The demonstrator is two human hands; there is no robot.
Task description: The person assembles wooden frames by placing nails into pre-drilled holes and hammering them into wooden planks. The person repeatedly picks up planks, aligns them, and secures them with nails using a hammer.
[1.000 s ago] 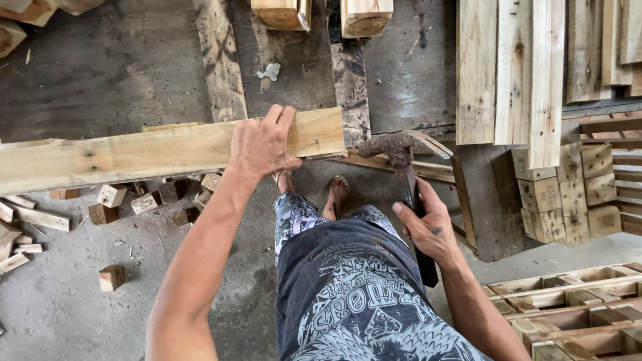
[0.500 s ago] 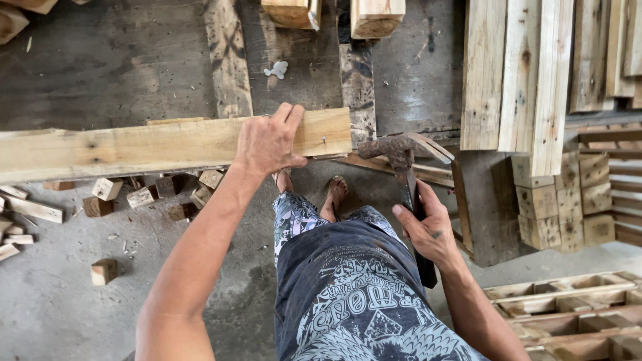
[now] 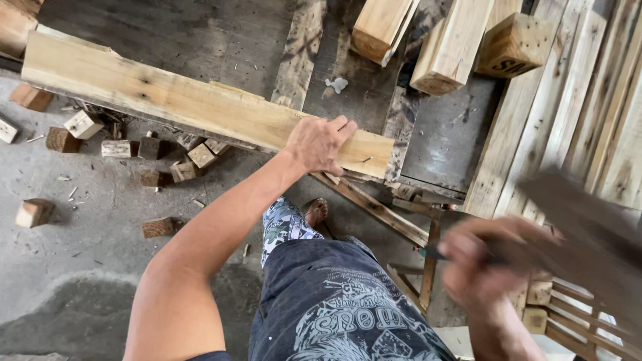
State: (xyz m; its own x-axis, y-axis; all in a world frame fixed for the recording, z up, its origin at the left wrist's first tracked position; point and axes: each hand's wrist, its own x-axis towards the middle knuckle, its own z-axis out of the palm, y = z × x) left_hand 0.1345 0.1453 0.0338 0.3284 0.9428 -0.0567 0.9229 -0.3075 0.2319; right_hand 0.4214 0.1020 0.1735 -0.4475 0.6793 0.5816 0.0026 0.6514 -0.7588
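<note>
Left hand (image 3: 319, 142) rests on one long plank (image 3: 200, 107), fingers spread flat, near its right end. Right hand (image 3: 485, 264), blurred, is closed around one hammer (image 3: 582, 230). About ten offcut blocks (image 3: 120, 148) lie below.

Soft, even daylight fills the scene, bright enough to show the grain on the long plank (image 3: 200, 107) crisply. No hard glare anywhere; shadows sit faint and diffuse beneath the plank and around the small wood blocks (image 3: 83, 124) on the concrete floor (image 3: 80, 267). The left hand (image 3: 319, 142) reads sharp. The right hand (image 3: 485, 264) smears into heavy motion blur, and the dark tool (image 3: 582, 227) it carries is a streak, shape unreadable. Wide-angle bending splays the stacked boards (image 3: 575, 107) toward the right edge.
</note>
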